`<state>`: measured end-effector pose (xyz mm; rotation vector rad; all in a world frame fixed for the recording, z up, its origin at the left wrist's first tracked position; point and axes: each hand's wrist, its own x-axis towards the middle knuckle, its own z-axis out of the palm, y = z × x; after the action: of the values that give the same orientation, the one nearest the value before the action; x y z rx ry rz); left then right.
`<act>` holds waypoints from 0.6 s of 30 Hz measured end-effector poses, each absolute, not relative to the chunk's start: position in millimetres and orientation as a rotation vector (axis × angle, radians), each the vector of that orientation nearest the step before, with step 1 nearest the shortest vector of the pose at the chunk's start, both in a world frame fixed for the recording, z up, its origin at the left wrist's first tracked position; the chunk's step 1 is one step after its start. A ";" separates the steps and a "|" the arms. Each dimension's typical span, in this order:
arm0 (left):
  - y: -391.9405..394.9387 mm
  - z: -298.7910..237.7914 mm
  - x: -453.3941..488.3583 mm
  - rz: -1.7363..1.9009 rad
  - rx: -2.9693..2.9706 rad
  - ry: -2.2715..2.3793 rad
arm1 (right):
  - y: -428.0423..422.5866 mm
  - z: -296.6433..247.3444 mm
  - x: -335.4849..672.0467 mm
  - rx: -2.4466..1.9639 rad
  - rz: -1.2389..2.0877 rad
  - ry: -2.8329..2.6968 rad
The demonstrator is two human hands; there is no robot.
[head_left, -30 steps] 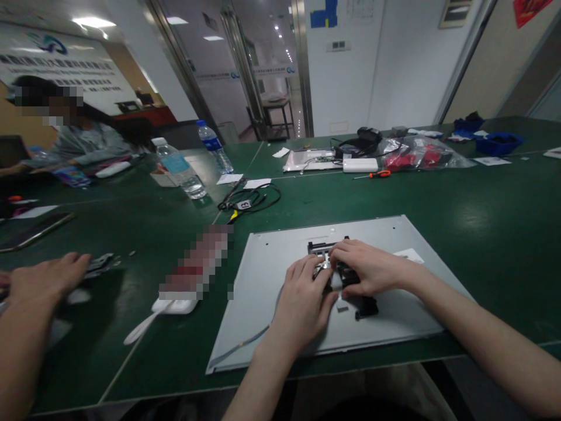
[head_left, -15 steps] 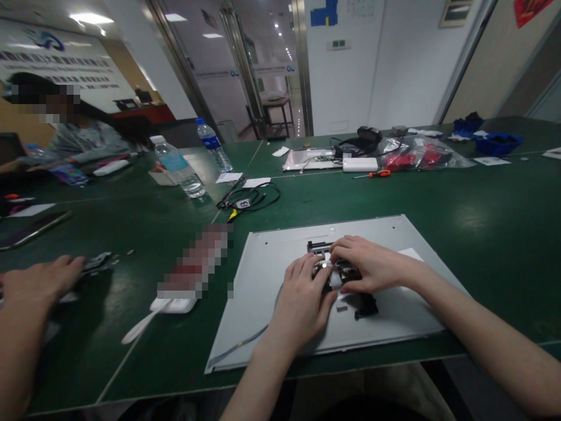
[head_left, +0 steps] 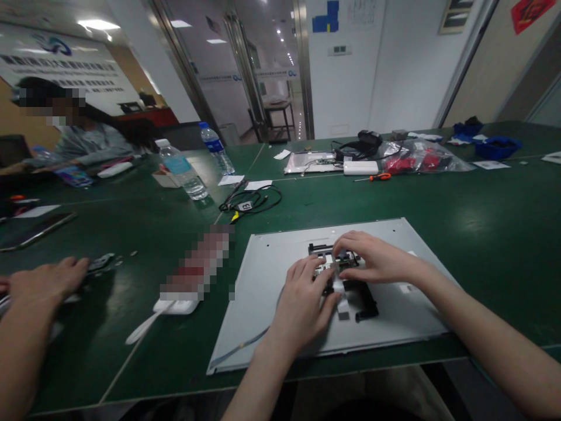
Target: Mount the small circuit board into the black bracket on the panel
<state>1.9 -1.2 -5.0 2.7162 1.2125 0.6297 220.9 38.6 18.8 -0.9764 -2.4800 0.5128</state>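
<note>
We have both hands on the black plastic bracket at the middle of the grey sheet-metal panel, which lies flat on the green tabletop. Our right hand pinches the upper end of the white flat ribbon cable. Our left hand curls against the bracket, gripping or only pressing, we cannot tell. The cable's lower end lies loose on the panel, so the work looks about midway.
</note>
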 end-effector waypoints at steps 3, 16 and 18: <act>-0.9 -4.9 1.7 0.678 2.702 1.204 | 40.2 18.0 222.5 -0.983 0.483 -2.465; -3.6 2.3 0.4 0.931 2.632 1.254 | 38.0 22.6 231.9 -1.243 0.288 -2.287; -6.1 7.5 0.6 0.965 2.642 1.260 | 20.9 25.3 233.2 -1.289 0.248 -2.213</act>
<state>0.6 -6.1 7.5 2.6415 1.2603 0.9652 233.2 20.9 25.3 -1.2887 -2.2132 0.2479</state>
